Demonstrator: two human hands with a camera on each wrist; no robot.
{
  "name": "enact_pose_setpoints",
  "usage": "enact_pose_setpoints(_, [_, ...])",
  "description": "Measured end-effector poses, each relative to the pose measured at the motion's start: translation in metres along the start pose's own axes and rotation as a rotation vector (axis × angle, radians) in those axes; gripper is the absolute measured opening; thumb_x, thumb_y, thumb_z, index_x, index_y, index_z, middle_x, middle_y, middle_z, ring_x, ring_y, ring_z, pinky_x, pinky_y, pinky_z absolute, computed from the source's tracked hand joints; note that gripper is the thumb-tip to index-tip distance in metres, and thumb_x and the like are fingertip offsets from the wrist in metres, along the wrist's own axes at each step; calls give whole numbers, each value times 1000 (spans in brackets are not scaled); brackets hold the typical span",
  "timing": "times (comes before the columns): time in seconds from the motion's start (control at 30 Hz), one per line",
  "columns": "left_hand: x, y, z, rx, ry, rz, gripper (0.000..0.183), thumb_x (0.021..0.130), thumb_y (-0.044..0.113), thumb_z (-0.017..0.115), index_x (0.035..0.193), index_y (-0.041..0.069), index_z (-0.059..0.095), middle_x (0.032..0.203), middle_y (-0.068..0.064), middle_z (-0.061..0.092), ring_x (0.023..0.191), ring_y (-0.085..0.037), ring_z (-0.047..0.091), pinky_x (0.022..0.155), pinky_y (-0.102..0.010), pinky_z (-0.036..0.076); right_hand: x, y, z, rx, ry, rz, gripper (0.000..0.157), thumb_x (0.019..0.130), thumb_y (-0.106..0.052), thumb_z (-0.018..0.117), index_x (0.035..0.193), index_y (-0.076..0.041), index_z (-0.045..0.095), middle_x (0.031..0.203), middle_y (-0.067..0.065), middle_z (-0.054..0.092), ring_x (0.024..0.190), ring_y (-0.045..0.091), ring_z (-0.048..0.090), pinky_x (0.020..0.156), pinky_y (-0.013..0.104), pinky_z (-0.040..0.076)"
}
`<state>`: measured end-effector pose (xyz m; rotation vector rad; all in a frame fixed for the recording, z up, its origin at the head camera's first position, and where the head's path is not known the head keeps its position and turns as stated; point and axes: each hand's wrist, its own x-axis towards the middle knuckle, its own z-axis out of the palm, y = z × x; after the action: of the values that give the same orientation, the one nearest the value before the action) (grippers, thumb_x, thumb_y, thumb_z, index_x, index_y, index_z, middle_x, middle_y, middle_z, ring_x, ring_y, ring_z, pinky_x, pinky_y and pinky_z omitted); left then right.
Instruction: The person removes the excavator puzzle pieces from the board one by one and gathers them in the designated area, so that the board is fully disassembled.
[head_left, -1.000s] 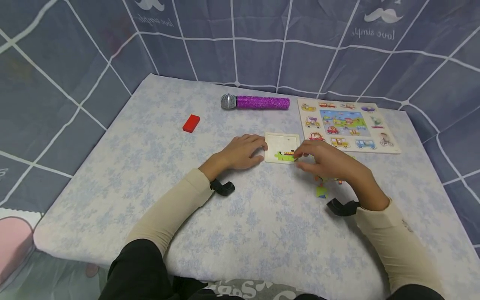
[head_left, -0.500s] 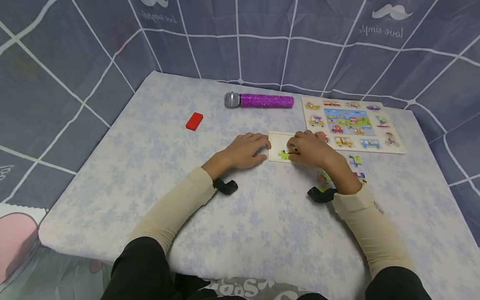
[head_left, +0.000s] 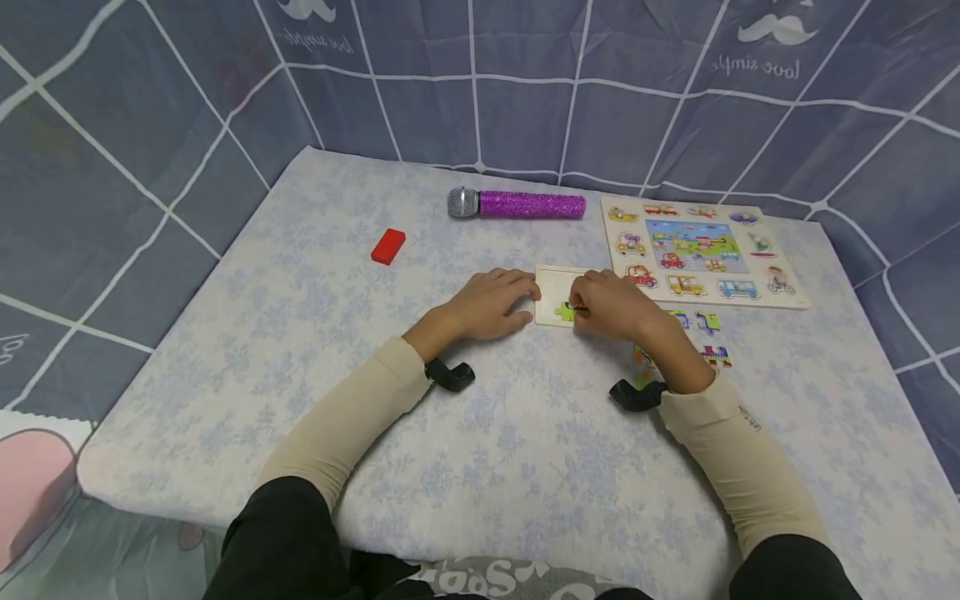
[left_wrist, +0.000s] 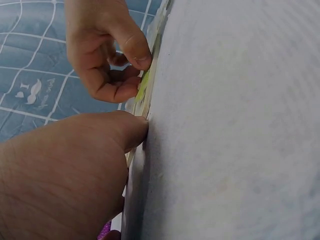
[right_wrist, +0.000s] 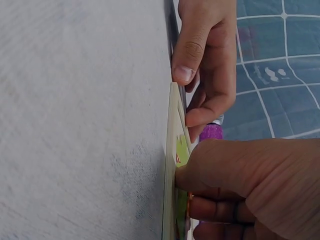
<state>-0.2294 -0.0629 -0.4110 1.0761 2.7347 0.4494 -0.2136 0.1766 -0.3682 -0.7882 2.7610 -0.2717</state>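
Note:
A small pale wooden puzzle tray [head_left: 552, 283] lies flat on the table, with green crocodile puzzle pieces [head_left: 564, 312] in its lower part. My left hand [head_left: 491, 305] rests at the tray's left edge, its fingertips and thumb touching the rim. Over the tray's right half, my right hand [head_left: 611, 307] pinches a puzzle piece between thumb and fingers; the hand hides most of it. The left wrist view shows a green piece [left_wrist: 144, 86] at those fingertips. Several loose puzzle pieces [head_left: 707, 322] lie right of the tray, partly behind the right wrist.
A wooden vehicle puzzle board [head_left: 797, 297] lies at the back right, close to my right hand. Behind the tray is a purple glitter microphone [head_left: 528, 205]. A red block [head_left: 388, 247] sits to the left. A checked curtain [head_left: 525, 117] hangs behind the table.
My right hand has moved left and farther over the tray, its fingers drawing together on the puzzle piece. The left hand has stayed at the tray's left edge.

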Motion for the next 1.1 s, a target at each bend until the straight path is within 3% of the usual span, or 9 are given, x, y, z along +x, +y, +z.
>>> enact_pose_setpoints(0.2, [-1,1,-1,-6,-3,0,37,104,38,53,137,22,53,159,-3,37,143,-27,34,109,-51,33,0,0,0,77,-11,1,19,91,-7,70,102,1,57,97,12,55,82,25,49,72,39,43])
enact_pose_setpoints(0.43, [-1,0,-1,-5,-8,-5,37,104,39,53,138,23,52,159,-2,37,143,-26,34,109,-51,33,0,1,0,85,-11,-13,16,94,-8,69,102,0,57,92,10,52,78,24,46,69,39,39])
enact_pose_setpoints(0.67, [-1,2,-1,0,-17,-14,36,105,39,52,137,24,52,159,-2,36,144,-26,33,110,-50,32,-3,6,-4,156,-3,-72,14,95,-3,67,107,2,61,95,12,57,78,24,47,71,40,42])
enact_pose_setpoints(0.9, [-1,2,-3,-2,-22,-22,36,105,39,52,137,24,52,160,-2,36,144,-26,32,111,-50,31,-4,9,-10,183,32,-165,19,89,6,71,106,2,65,97,12,63,82,26,56,77,44,48])
enact_pose_setpoints(1.1, [-1,3,-4,-5,-29,-29,35,105,39,51,137,25,51,160,-1,35,144,-25,32,110,-50,30,-3,9,-9,198,29,-187,22,87,7,73,106,0,64,94,10,59,81,24,51,74,41,45])
